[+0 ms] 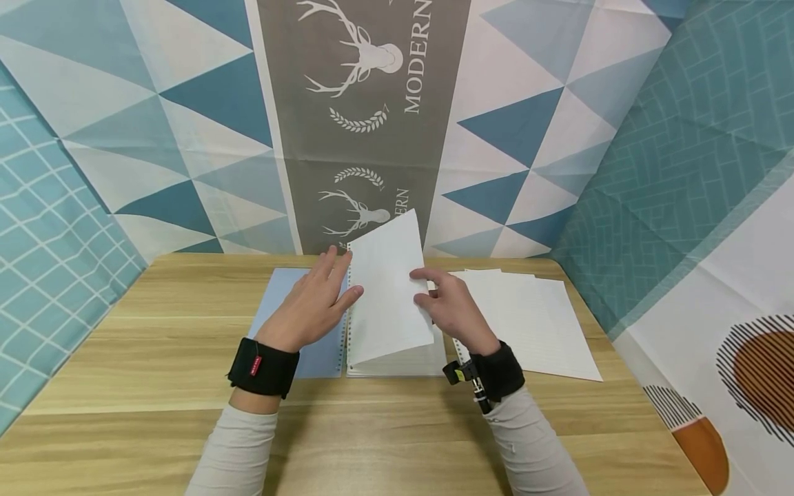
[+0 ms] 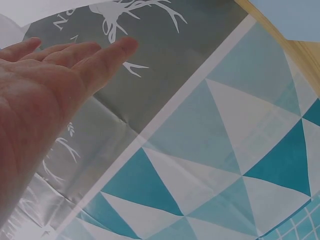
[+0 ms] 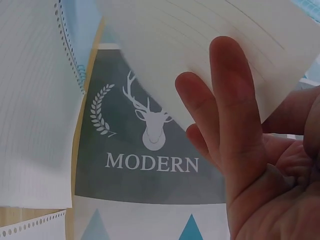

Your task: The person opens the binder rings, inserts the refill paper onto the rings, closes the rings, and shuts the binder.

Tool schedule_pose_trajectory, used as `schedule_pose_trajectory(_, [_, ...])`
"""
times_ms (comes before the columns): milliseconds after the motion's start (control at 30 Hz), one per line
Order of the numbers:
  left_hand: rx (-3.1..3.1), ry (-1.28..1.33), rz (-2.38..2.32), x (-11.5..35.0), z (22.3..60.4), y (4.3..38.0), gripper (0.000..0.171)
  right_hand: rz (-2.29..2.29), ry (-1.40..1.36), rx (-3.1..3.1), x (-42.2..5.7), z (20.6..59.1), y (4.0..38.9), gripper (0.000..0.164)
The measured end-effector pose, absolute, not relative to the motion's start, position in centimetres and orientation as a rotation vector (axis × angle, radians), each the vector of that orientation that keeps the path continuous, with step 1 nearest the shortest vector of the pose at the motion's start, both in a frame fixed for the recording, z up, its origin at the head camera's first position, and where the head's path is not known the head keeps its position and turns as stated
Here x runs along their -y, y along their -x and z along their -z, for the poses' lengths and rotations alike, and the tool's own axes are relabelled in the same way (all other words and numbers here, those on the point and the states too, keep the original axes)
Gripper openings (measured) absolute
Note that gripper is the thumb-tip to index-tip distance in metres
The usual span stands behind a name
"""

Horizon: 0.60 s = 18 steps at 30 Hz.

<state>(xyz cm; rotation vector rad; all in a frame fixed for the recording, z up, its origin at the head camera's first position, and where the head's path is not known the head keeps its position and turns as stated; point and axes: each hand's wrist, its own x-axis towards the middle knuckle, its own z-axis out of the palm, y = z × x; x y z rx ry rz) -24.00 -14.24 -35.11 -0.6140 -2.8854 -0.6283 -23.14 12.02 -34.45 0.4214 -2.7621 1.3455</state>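
Observation:
A white lined sheet [image 1: 384,296] with punched holes down its left side stands partly lifted over a stack of similar paper [image 1: 403,365]. My right hand [image 1: 455,306] pinches its right edge between thumb and fingers; the right wrist view shows fingers spread across the ruled sheet [image 3: 170,40]. My left hand [image 1: 310,303] has its fingers extended over a blue punched cover [image 1: 316,355], and its thumb tip overlaps the lifted sheet's left edge in the head view. In the left wrist view nothing lies within the left hand [image 2: 45,95].
Several loose lined sheets [image 1: 546,324] lie overlapping at the right, partly behind my right wrist. All the paper rests on a wooden table [image 1: 167,344]. A patterned cloth [image 1: 515,138] rises behind the table's far edge, with more cloth at both sides.

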Motion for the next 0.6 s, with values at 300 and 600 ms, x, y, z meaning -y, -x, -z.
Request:
schedule_pose_trajectory(300, [2.896,0.612,0.619,14.18,35.27,24.02,0.076,-1.280,-0.442,2.789,-11.61,34.97,23.36,0.040])
schedule_pose_trajectory(600, [2.886,0.620,0.641,14.20,35.17,24.06,0.075,-1.176,-0.457,2.822,-11.60,35.18,23.69,0.039])
